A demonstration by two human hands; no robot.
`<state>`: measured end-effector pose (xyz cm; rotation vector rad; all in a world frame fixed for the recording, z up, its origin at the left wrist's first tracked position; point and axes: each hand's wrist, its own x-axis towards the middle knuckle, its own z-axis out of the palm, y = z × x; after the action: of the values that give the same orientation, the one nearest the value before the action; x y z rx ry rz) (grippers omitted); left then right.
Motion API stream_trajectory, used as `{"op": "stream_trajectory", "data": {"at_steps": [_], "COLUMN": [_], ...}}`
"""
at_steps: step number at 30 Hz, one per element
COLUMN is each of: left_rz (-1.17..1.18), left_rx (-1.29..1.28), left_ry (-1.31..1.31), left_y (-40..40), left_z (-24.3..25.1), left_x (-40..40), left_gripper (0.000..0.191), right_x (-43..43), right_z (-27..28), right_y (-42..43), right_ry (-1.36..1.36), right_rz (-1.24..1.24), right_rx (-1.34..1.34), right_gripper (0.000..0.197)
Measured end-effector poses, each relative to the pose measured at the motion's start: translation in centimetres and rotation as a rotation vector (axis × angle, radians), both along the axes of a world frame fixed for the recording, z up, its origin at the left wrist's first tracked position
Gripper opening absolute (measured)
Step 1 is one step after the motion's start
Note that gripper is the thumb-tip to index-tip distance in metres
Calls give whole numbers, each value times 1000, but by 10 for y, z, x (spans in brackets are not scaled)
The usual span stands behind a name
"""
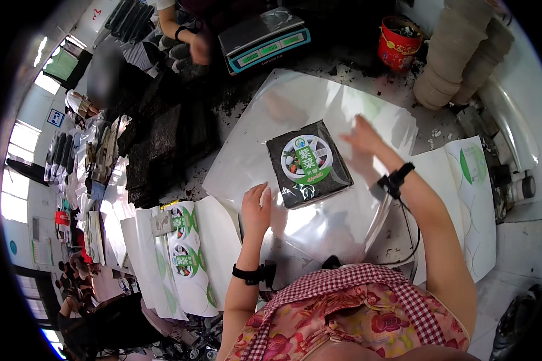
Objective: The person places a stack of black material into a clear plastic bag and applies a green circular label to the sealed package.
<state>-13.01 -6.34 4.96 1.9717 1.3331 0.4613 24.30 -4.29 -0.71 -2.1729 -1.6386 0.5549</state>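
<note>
A square packet of dried seaweed lies on a stack of clear plastic film sheets; its round green and white label faces up. Close by its lower left side is my left hand, held flat and upright with nothing in it. To the right of the packet my right hand is over the film, fingers apart and empty. Sheets of round printed labels hang over the table's near edge at the left.
Stacked dark seaweed sheets stand at the left. A digital scale is at the far side, beside a co-worker's hand. At the right are a red bucket, tall greyish stacks and more label sheets.
</note>
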Motion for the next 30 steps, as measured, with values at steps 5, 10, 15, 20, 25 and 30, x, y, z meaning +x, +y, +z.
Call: {"op": "stream_trajectory", "data": {"at_steps": [5,10,15,20,25,30], "left_rz": [448,-510,221,174,150,1075], "left_rx": [-160,-21,68,456,313,-313], "left_ry": [-520,-1584,-686,310,246,-986], "left_y": [17,-20,48,147,150,240], "left_z": [-90,98,72,-101,-107,-21], "left_x": [-75,-216,-162,-173,-186,-183], "left_gripper": [60,52,53,44,49,80], "right_x": [-162,-179,-184,-186,-175,-174], "right_z": [9,-3,-16,-16,-10,-10], "right_y": [-55,-89,-99,-98,-100,-99], "right_ry": [992,2,-332,-334,-338,-234], "right_rz": [298,754,950,955,973,948], "right_rx": [350,190,214,213,194,207], "right_gripper": [92,63,63,65,65,63]}}
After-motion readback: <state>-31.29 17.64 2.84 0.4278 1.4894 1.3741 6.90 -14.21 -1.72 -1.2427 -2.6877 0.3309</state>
